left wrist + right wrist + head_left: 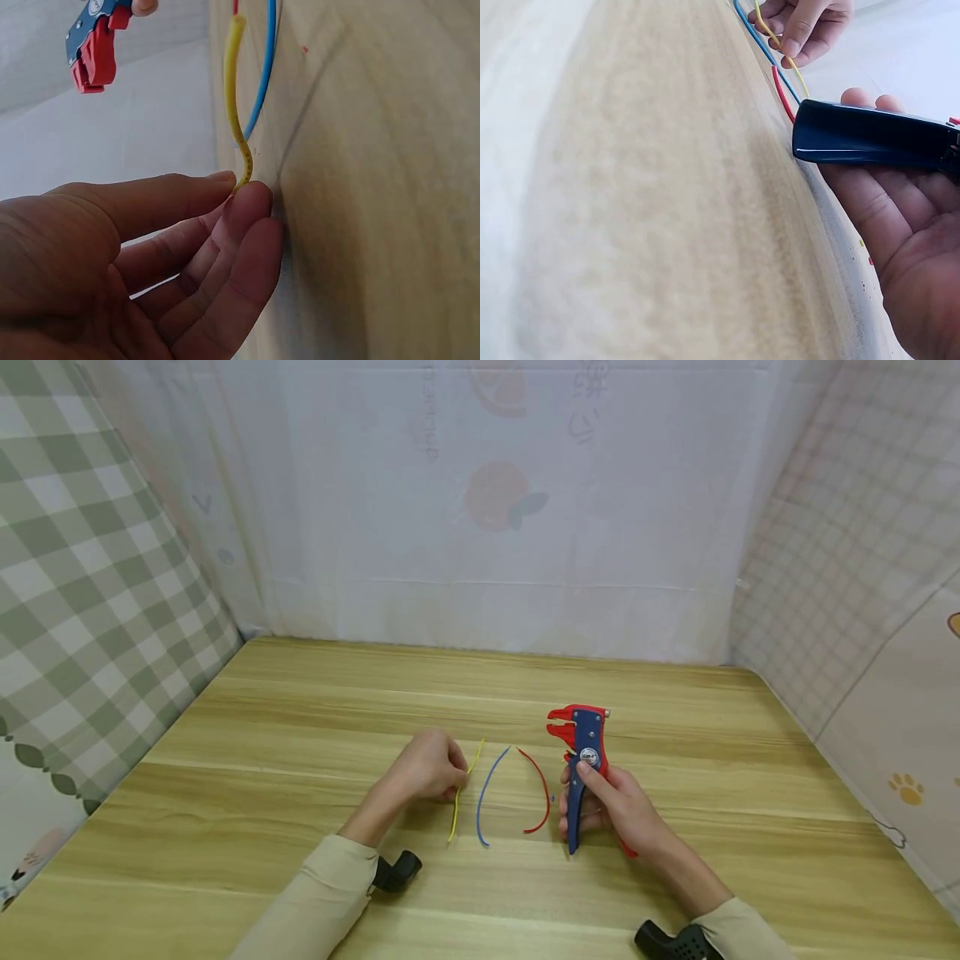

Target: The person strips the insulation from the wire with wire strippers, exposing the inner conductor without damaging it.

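Note:
My left hand (pixel 429 766) pinches a yellow wire (pixel 232 75) between thumb and fingertips, just above the tabletop. One end of the wire sticks up past the fingers, and the other trails toward me. In my right hand (pixel 626 814) is a red and dark-blue wire stripper (pixel 589 727), held upright by its handles, thumb across the front. Its red jaws face left and stand apart with nothing between them. Between the hands lie a curved blue wire (pixel 478 802) and a curved red wire (pixel 547 789). The right wrist view shows mainly a dark-blue handle (pixel 870 135).
Everything is over a wood-grain table (pixel 300 718). A pale printed curtain (pixel 360 527) hangs along its back edge, with a green checked cloth (pixel 82 577) at left and another cloth (pixel 847 610) at right. Tiny coloured scraps lie near the wires.

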`<state>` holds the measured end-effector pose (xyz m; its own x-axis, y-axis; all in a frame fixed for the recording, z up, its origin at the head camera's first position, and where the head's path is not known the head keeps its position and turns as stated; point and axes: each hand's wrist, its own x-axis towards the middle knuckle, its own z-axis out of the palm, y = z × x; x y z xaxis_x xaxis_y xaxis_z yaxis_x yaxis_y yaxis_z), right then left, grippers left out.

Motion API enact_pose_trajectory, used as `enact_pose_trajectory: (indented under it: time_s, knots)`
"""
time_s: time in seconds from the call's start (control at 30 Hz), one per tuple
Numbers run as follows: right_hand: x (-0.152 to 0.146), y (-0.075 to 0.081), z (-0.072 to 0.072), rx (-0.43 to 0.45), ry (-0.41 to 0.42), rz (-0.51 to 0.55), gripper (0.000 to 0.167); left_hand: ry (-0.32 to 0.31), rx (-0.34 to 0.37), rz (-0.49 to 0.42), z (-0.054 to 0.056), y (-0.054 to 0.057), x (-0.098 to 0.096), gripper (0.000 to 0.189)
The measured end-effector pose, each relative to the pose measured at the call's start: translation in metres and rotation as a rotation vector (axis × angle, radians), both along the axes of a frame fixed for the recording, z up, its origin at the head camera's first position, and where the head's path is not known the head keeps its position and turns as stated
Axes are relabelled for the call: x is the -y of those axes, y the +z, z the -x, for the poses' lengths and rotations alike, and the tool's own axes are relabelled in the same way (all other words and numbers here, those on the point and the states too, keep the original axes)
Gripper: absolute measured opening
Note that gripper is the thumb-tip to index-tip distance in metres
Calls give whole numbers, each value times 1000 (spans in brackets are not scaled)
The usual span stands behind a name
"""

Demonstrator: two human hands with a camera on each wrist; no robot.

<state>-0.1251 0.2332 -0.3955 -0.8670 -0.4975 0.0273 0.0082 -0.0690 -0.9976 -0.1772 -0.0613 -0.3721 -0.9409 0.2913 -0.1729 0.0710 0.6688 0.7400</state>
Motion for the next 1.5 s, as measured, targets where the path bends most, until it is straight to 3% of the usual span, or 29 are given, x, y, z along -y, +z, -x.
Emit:
enact_pose_trajectory:
  time_s: [0.23, 0.53, 0.7, 0.93, 1.17, 1.33, 1.5]
  knots:
    - [0, -1, 0, 4, 12, 21, 33, 12, 24, -5, 0, -3, -1, 12]
    - [-1, 0, -1, 5, 13, 17, 33, 3, 3, 30, 0, -5, -1, 13]
    - [-4, 1, 1, 27, 8, 20, 49, 14, -9, 66, 1, -1, 3, 11]
    - [-20, 11, 4, -13, 6, 87, 60, 13, -92, 197, 4, 3, 6, 7]
    - [-32, 22, 7, -27, 7, 122, 53, 0, -152, 185, 6, 3, 7, 11]
    - [-31, 27, 7, 3, -39, 61, 44, 0, -134, 178, 6, 5, 10, 14]
    - [-31, 33, 7, 22, -153, -103, 55, 24, -99, 148, 7, 10, 15, 16]
